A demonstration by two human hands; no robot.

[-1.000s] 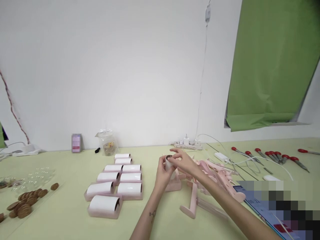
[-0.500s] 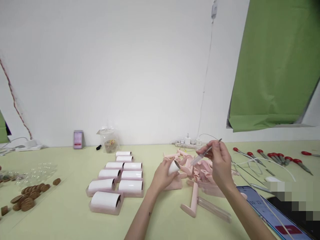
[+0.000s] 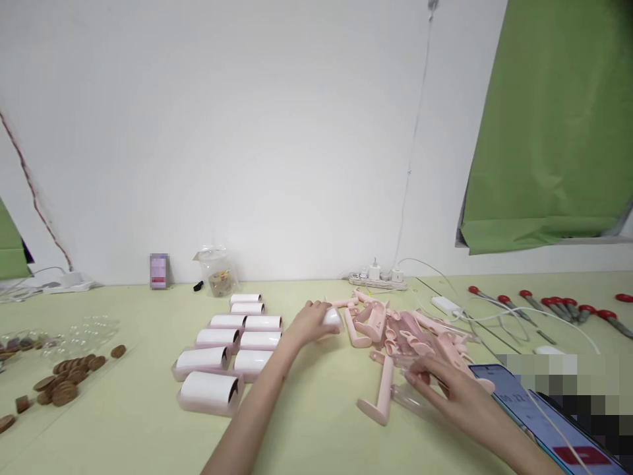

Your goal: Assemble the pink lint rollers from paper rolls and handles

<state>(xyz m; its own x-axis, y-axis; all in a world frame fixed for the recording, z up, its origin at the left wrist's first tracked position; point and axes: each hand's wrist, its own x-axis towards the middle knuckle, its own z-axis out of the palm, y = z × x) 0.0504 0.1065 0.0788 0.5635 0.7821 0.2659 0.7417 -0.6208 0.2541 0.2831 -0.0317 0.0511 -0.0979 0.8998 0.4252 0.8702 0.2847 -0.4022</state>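
My left hand (image 3: 309, 324) is closed around a white roll (image 3: 333, 321) beside the pile of pink parts. Low over the table, my right hand (image 3: 448, 386) has its fingers curled among clear plastic tubes (image 3: 410, 400); what they grip is partly hidden. A pink plastic holder (image 3: 384, 392) with a rounded end lies left of those tubes. Beyond it is a heap of pink plastic parts (image 3: 376, 323). Left of my left forearm, several white rolls in pinkish holders (image 3: 208, 389) stand in two columns.
A phone (image 3: 524, 412) lies under a white cable beside my right forearm. Red-handled tools (image 3: 554, 305) lie at right, and a power strip (image 3: 376, 282) sits against the wall. Brown discs (image 3: 64, 392), clear beads (image 3: 82, 340) and a clear bag (image 3: 220, 277) are on the left.
My left hand has moved up and slightly left with the white roll. My right hand has come down to the clear tubes; the thin metal tool it held no longer shows.
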